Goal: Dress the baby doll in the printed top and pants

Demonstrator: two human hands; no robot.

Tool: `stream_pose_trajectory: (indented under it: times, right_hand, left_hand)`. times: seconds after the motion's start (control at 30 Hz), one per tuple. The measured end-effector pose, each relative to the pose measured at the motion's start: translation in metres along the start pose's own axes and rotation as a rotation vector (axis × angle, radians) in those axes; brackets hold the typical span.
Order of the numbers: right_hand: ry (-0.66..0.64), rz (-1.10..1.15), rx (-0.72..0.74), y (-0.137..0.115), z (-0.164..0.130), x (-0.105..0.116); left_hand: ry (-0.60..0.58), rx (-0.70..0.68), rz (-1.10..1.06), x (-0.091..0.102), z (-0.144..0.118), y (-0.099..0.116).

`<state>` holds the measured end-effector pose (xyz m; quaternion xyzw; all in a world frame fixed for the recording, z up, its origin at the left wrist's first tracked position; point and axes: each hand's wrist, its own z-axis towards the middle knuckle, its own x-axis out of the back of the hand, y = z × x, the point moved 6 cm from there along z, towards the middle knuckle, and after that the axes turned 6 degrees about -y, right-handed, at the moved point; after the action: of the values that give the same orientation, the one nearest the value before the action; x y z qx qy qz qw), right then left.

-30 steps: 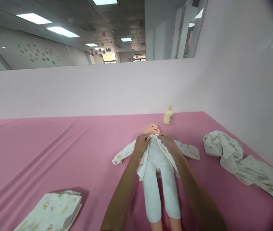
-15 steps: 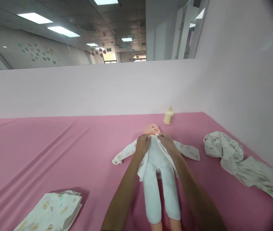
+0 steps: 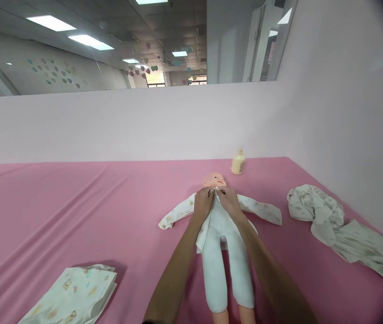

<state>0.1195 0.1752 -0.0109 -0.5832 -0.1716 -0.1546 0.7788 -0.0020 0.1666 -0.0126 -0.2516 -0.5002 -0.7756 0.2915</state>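
A baby doll (image 3: 219, 225) with a white cloth body lies on its back, head toward the wall. Its arms are inside the sleeves of a white printed baby shirt (image 3: 181, 210), spread out to both sides. The shirt's front hangs open over the torso. At the doll's neck, my left hand (image 3: 204, 201) is closed on the left front edge of the shirt. My right hand (image 3: 228, 200) pinches the other front edge just beside it, the two hands nearly touching. My fingertips are partly hidden.
Behind the doll's head stands a cream pump bottle (image 3: 238, 163). A folded printed cloth (image 3: 73, 294) lies at the front left. Crumpled printed clothing (image 3: 330, 220) lies along the right wall. The pink sheet (image 3: 59, 216) has creases on the left; a white wall (image 3: 127, 126) borders the back.
My hands have drawn closer together at the doll's neck, bringing the shirt's front edges toward each other. The doll and the other things stay in place.
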Motion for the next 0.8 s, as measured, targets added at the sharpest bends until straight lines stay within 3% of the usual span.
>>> stream_pose_trajectory:
  times: [0.17,0.5,0.8]
  right_hand:
    - [-0.005,-0.057,-0.007,0.002,0.001,-0.001]
    - [-0.002,-0.543,0.041,-0.015,-0.01,-0.019]
    - [-0.014,-0.521,0.092,-0.02,-0.016,-0.026]
  left_hand:
    - [0.009,-0.005,0.014,-0.003,0.001,-0.001]
    - [0.003,-0.021,-0.116,-0.001,-0.001,-0.001]
    - [0.002,0.017,-0.332,-0.001,0.0,-0.008]
